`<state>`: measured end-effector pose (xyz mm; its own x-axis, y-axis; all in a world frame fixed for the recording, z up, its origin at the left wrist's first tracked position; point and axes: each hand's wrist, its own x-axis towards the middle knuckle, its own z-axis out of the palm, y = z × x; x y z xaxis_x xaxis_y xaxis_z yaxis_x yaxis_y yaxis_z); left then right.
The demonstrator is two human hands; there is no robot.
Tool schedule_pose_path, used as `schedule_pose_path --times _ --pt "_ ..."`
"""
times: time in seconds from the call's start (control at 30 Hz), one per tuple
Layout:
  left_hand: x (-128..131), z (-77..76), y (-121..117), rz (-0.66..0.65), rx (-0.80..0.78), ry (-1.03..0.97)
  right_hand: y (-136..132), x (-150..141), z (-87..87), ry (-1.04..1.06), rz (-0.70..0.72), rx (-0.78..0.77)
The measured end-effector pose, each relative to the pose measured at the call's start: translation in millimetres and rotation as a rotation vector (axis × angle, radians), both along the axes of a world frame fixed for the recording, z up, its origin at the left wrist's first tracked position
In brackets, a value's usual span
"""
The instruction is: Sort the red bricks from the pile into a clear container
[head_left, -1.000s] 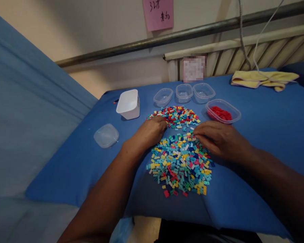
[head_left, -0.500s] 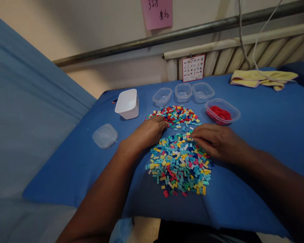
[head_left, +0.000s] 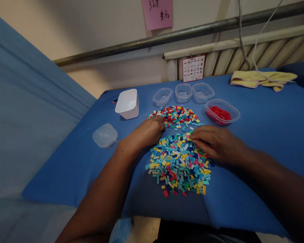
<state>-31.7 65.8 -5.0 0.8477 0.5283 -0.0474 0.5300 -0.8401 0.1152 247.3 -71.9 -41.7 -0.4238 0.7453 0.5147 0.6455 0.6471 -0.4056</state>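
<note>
Two heaps of small toy building bricks lie on the blue cloth: a far heap [head_left: 178, 116] with many red ones, and a larger near heap [head_left: 178, 162], mostly turquoise and yellow. My left hand [head_left: 152, 130] is closed with curled fingers at the left edge of the far heap; what it may hold is hidden. At the upper right edge of the near heap, the fingertips of my right hand [head_left: 215, 141] are pinched together. Whether a brick is between them is too small to make out. A few loose bricks lie between the heaps.
Red bricks fill part of a clear tub [head_left: 234, 116] at the right. Three clear tubs [head_left: 183, 92] stand behind the heaps. To the left are a white bin [head_left: 128, 108] and a clear lid [head_left: 105, 136]. A yellow cloth [head_left: 262, 79] lies far right.
My left hand has drawn back slightly to the left from the far heap. My right hand has shifted very slightly left and down, its fingers still pinched.
</note>
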Motion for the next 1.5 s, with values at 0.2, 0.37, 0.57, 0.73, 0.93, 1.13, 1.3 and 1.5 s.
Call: schedule_pose_path --times 0.2,0.37,0.57,0.73,0.93,1.13,1.3,1.5 --pt "0.6 3.6 -4.0 0.009 -0.08 -0.168 -0.7 -0.5 0.6 0.012 -0.01 -0.001" --pt "17.4 4.0 -32.5 0.215 -0.561 -0.685 -2.5 -8.9 5.6 0.094 -0.041 -0.002" --pt "44.7 -7.6 -55.9 0.449 -1.158 -0.976 -2.8 -20.5 10.0 0.227 -0.12 0.046" --pt "53.6 -8.8 -61.6 0.533 -1.222 -1.06 -2.2 -23.6 9.5 0.235 -0.16 0.039" --pt "57.4 -9.3 -69.2 0.548 -1.207 -1.1 -3.0 -29.3 5.5 0.32 -0.191 0.015" --pt "57.3 -10.8 -73.1 0.527 -1.185 -1.111 -3.1 -30.8 -6.4 0.461 -0.268 -0.147" --pt "58.9 -10.7 -74.0 0.529 -1.145 -1.151 -4.1 -33.5 -6.2 0.535 -0.249 -0.191" --pt "58.0 -12.4 -73.4 0.537 -1.196 -1.14 -5.8 -33.3 4.6 0.417 -0.237 -0.046"
